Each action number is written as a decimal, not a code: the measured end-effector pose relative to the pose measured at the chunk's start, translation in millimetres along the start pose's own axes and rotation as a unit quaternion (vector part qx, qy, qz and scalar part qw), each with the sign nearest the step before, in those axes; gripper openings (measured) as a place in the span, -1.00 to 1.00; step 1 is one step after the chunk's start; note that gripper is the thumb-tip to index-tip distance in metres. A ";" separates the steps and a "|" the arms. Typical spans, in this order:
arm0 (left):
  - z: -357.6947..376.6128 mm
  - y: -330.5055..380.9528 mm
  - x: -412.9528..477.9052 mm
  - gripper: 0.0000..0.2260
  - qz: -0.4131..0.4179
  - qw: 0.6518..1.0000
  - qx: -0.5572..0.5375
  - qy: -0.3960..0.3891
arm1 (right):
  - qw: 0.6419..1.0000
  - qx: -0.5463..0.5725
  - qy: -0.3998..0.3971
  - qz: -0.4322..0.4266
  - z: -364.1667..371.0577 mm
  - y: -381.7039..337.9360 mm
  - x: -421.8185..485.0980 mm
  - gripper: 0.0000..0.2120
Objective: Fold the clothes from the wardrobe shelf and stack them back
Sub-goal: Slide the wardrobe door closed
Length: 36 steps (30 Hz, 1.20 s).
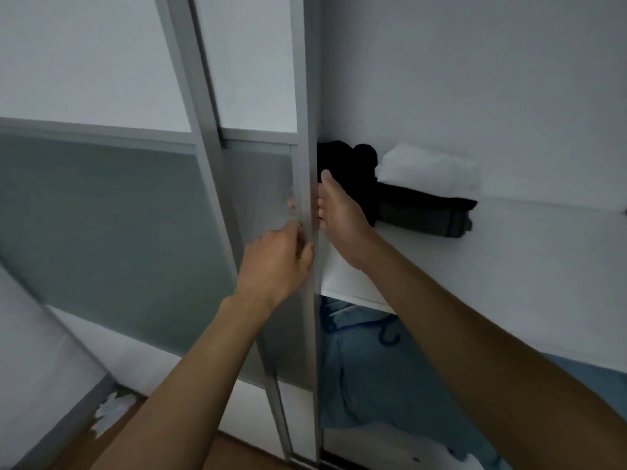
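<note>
Clothes (417, 212) sit shelved; left hand (278, 262) and right hand (341, 215) grip the door (307, 130) edge: best slide it evenly, fully aside.

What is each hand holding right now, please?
Left hand: grips the grey metal sliding-door frame.
Right hand: fingers curled round the same frame's edge.

home bedroom: sliding-door wardrobe (307, 96)
</note>
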<state>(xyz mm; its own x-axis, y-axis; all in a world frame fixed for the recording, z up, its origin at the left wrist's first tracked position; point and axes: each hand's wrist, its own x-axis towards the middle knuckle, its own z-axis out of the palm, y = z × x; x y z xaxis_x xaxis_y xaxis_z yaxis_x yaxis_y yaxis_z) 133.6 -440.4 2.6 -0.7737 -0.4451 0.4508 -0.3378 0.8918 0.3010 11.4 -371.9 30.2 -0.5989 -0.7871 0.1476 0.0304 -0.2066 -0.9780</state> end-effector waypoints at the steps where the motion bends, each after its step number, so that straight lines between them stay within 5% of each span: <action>1: 2.8 9.8 -0.6 -0.82 0.027 1.000 -0.007 0.002 | 1.000 -0.017 0.014 -0.009 -10.5 -1.1 -8.3 -0.47; 9: 35.9 104.2 -11.3 -0.85 0.185 0.982 -0.032 -0.023 | 0.978 -0.167 0.105 -0.064 -101.1 -25.6 -95.0 -0.62; 12: 44.5 140.9 -10.8 -0.80 0.256 0.966 0.012 -0.028 | 0.960 -0.219 0.152 -0.081 -137.6 -34.9 -128.0 -0.81; 15: 42.9 170.5 -10.5 -0.74 0.354 0.935 0.016 -0.003 | 0.927 -0.293 0.213 -0.093 -173.3 -47.1 -162.9 -0.91; 20: 40.4 209.1 7.4 -0.70 0.510 0.848 0.025 0.144 | 0.864 -0.377 0.320 -0.095 -223.8 -64.2 -215.6 -0.88; 27: 64.8 268.5 26.4 -0.61 0.567 0.800 0.077 0.182 | 0.802 -0.379 0.456 -0.067 -285.5 -85.7 -279.1 -0.72; 32: 83.8 321.9 15.3 -0.45 0.542 0.808 0.139 0.184 | 0.776 -0.353 0.519 -0.055 -340.3 -103.3 -325.5 -0.74; 36: 98.8 374.3 5.2 -0.30 0.530 0.810 0.185 0.173 | 0.743 -0.329 0.582 -0.019 -387.7 -114.0 -362.1 -0.38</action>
<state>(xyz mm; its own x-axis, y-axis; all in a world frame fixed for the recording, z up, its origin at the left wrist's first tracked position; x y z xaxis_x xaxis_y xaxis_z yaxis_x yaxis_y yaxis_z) -49.8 -100.9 34.5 -0.5597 0.6462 0.5188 0.2309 0.7228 -0.6513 -85.5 162.0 31.0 -0.8870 0.3282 0.3249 -0.1735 0.4151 -0.8931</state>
